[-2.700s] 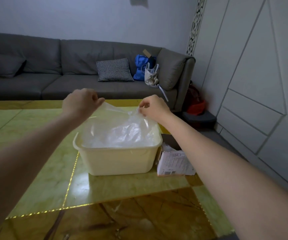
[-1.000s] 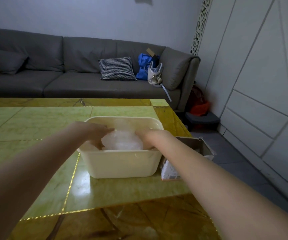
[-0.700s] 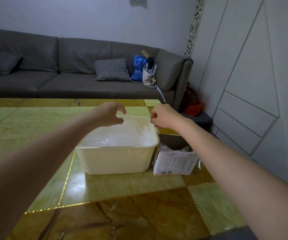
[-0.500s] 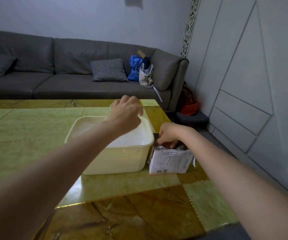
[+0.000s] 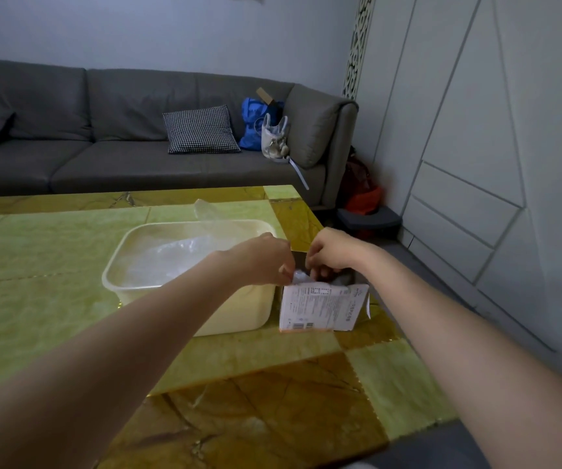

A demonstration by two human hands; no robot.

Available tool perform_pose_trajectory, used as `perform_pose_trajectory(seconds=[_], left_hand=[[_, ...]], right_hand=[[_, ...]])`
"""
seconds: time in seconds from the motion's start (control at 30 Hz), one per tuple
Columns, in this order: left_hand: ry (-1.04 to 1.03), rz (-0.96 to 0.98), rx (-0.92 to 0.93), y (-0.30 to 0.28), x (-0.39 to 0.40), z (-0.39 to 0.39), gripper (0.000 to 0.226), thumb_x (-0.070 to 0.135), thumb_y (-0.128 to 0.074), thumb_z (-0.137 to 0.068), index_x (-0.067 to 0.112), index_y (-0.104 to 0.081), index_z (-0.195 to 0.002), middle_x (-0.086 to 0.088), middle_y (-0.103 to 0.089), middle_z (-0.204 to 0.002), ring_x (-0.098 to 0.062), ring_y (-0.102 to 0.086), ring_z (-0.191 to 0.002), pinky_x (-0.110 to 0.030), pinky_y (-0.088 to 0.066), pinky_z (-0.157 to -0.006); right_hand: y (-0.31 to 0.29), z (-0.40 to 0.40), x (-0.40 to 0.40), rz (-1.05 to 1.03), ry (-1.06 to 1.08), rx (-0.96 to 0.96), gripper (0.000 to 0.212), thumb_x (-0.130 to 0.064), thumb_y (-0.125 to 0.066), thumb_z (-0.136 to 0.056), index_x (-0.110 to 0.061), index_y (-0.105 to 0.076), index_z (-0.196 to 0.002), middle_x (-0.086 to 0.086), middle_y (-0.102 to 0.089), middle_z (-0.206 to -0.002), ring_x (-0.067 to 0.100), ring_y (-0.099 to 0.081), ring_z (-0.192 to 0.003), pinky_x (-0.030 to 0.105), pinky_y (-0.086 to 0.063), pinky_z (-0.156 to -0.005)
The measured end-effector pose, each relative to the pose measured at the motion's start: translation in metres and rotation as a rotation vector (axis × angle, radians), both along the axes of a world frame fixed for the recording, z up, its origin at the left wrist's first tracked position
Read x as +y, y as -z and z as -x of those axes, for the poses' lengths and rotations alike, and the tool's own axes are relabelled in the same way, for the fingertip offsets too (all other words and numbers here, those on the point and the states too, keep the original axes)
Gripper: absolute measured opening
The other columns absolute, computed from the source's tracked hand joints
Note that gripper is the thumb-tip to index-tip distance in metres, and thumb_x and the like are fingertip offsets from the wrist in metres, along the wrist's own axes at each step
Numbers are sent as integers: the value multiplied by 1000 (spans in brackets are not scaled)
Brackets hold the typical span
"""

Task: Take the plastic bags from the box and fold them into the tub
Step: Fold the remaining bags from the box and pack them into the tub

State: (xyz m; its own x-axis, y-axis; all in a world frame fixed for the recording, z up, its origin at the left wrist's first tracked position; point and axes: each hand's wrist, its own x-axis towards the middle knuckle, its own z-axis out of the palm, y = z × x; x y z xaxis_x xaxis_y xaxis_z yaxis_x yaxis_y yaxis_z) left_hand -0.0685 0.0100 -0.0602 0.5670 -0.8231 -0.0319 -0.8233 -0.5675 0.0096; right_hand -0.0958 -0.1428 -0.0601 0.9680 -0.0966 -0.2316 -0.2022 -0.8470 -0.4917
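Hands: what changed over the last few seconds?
Both hands let go of the bag now lying in the tub and moved right to the box; left hand and right hand now pinch a plastic bag there. Tub and box stayed put.

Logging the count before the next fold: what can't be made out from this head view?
- Inside of the box: hidden by its front wall and both hands; bags left uncountable.
- Left hand and right hand fingertips: curled into the box mouth, grip unclear.
- Bags in the tub: clear layers blend, left arm covers some.
- Box print: too small.
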Motion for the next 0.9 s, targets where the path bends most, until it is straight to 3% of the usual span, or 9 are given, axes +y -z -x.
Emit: perform_pose_trajectory(seconds=[0.1, 0.2, 0.33, 0.43, 0.57, 0.7, 0.73, 0.8, 0.9], left_hand=[[-9, 0, 2, 1, 0, 0, 25, 28, -57, -89, 18, -68, -108, -2, -62, -114, -19, -56, -102, -32, -47, -90], [-20, -1, 13, 0, 0, 1, 24, 27, -57, -90, 17, -68, -108, -1, -62, -114, -19, -54, -103, -31, -46, -92], [-30, -35, 16, 4, 1, -2, 21, 29, -58, -89, 20, -70, -104, 2, -62, -115, -19, -49, -106, -35, -43, -95], [-43, -53, 20, 5, 1, -2, 22, 33, -60, -87, 23, -69, -104, 5, -60, -119, -19, -41, -112, -37, -39, -99], [-34, -96, -33, 0, -1, 4, 22, 34, -60, -86, 26, -68, -105, 14, -49, -134, -20, -19, -134, -40, -22, -107], [-73, -108, -18, -1, -3, 8, 22, 34, -59, -88, 24, -67, -106, 7, -53, -129, -20, -25, -133, -39, -24, -107], [-105, -30, 24, -3, -3, 9, 22, 32, -60, -87, 22, -67, -105, 4, -55, -126, -20, -32, -128, -36, -29, -104], [-218, 318, 188, -10, -1, 10, 20, 24, -60, -88, 17, -67, -105, -1, -60, -117, -17, -49, -113, -27, -39, -91], [-430, 901, 542, -25, 5, 7, 26, 20, -57, -90, 11, -56, -114, -3, -57, -116, -16, -54, -105, -24, -41, -79]], right_hand=[[-5, 1, -5, -7, 8, -52, 17, -19, -59, -92, -5, -67, -94, 1, -68, -70, 10, -56, -58, 20, -41, -51], [-4, 6, -1, 77, -42, 27, 27, -32, -70, -83, -7, -67, -93, 1, -64, -76, 12, -55, -62, 22, -44, -56], [5, 7, 6, 146, -41, 13, 17, -21, -65, -88, -8, -68, -100, 4, -61, -89, 12, -56, -69, 20, -44, -54], [1, 4, 3, 103, -1, -26, 21, -15, -58, -92, 0, -69, -100, 14, -66, -90, 23, -64, -78, 31, -51, -66], [-11, -2, -1, 84, 115, -196, 27, -7, -42, -95, 8, -64, -97, 22, -64, -100, 34, -61, -97, 32, -43, -73], [-33, -6, -4, -55, 304, -469, 31, -7, -33, -97, 5, -59, -109, 25, -58, -119, 37, -52, -114, 37, -43, -89], [-39, -7, -6, -104, 332, -517, 31, -8, -33, -97, 4, -58, -110, 24, -58, -118, 37, -52, -113, 41, -44, -94], [-45, -9, -8, -230, 368, -591, 28, -11, -33, -98, -1, -58, -104, 19, -60, -106, 36, -56, -102, 46, -48, -91], [-52, -7, -3, -513, 426, -627, 27, -10, -32, -98, -9, -55, -86, 12, -56, -82, 24, -54, -69, 38, -49, -66]])
